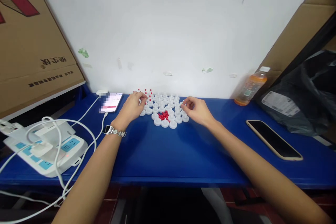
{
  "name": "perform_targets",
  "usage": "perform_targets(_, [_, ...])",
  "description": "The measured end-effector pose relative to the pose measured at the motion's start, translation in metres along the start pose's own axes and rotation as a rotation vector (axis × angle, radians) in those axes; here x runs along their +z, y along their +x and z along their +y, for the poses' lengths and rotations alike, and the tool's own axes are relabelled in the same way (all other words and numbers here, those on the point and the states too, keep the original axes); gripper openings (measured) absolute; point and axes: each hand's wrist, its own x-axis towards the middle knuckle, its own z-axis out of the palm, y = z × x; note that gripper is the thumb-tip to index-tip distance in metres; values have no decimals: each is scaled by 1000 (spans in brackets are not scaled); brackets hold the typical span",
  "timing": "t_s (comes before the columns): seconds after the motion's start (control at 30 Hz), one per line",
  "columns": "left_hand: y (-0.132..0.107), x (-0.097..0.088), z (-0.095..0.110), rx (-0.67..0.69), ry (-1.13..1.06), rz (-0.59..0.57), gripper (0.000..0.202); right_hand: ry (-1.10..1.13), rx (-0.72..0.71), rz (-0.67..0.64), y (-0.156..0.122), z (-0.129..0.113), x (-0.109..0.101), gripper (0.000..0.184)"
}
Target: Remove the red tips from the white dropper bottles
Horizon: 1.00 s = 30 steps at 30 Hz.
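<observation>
On the blue table, many round white plastic caps, each with a small nozzle on top, stand close together. A pile of small red tips lies among them near the front. My left hand, with a watch on its wrist, is at the left edge of the group, thumb and fingers drawn together over the caps; what they hold, if anything, is hidden. At the right edge, my right hand has thumb and forefinger pinched at a white cap. Behind the left fingers, several caps carry red tips.
A lit phone and a white power strip with looping cables lie left. At right are a dark-screened phone, an orange drink bottle and a black plastic bag. A white wall rises behind the blue table.
</observation>
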Motion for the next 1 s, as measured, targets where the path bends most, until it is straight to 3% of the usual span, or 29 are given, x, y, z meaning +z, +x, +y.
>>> perform_targets(0.17, [-2,3,-18,-46,29,-20,18,-111,-202,-97,44,-28,40,13])
perform_targets(0.33, [-3,6,-24,-78,65,-23,19,-321,-147,-212,88,-54,93,24])
perform_targets(0.5, [-5,7,-21,-70,73,-46,17,-364,-80,-276,101,-60,123,21])
perform_targets(0.63, [-6,6,-11,-47,29,-6,17,-199,-107,-176,93,-56,120,17])
perform_targets(0.8, [-8,9,19,93,-118,116,20,255,-232,-66,67,-53,89,17])
perform_targets(1.0, [-16,18,51,218,-84,6,20,336,-209,-9,21,-46,51,24])
